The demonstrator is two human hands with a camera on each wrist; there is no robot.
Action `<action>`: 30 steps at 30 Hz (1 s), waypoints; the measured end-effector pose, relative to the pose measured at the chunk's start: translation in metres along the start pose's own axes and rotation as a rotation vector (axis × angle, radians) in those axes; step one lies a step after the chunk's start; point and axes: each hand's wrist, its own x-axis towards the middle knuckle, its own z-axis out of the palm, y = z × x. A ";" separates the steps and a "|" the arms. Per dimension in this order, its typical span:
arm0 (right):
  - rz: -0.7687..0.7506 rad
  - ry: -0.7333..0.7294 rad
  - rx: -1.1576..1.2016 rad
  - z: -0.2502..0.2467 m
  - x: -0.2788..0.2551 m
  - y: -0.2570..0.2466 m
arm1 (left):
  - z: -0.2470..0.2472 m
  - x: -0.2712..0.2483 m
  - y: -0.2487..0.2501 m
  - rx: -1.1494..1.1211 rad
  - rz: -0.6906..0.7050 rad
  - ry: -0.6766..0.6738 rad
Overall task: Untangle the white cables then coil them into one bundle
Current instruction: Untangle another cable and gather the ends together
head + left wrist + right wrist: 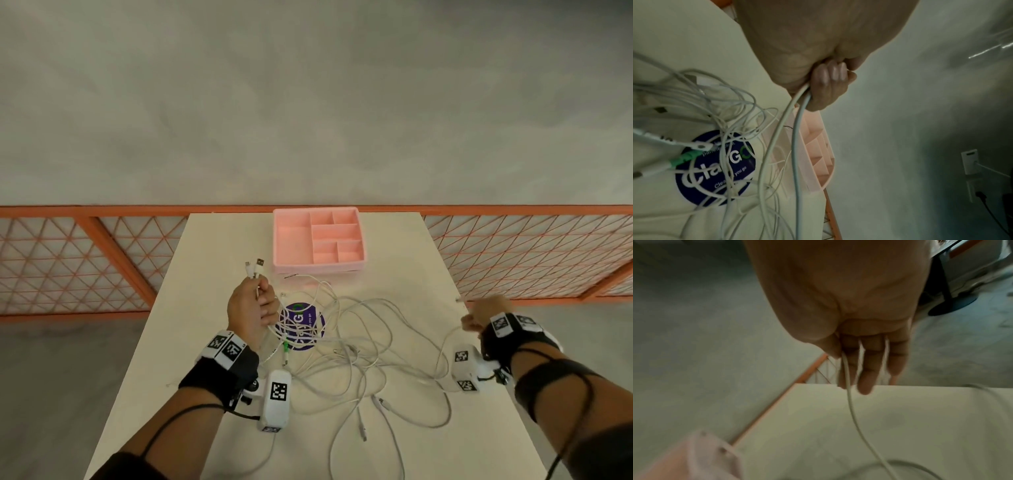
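Note:
Several white cables (346, 346) lie tangled across the middle of the cream table (411, 260). My left hand (255, 303) is raised above the table and grips two cable ends, whose plugs (254, 267) stick up out of the fist. In the left wrist view the curled fingers (828, 81) hold two strands (797, 129) that run down to the tangle. My right hand (479, 317) is at the table's right edge. There its thumb and forefinger (840, 368) pinch one thin white cable (857, 426), with the other fingers held straight.
A pink divided tray (318, 240) stands at the table's far edge, behind the tangle. A round blue sticker (301, 325) lies under the cables near my left hand. One green-tipped plug (285, 346) sits in the tangle. An orange mesh railing (513, 257) runs behind the table.

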 end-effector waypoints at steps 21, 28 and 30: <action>-0.919 -0.418 -0.541 0.131 -0.097 -0.035 | -0.025 0.018 0.020 -0.055 0.037 0.243; -0.755 -0.176 -0.785 0.049 -0.035 -0.012 | -0.036 0.016 -0.020 0.373 0.068 0.240; -0.700 -0.124 -0.822 0.026 -0.021 -0.008 | -0.034 0.013 -0.031 0.501 0.064 0.168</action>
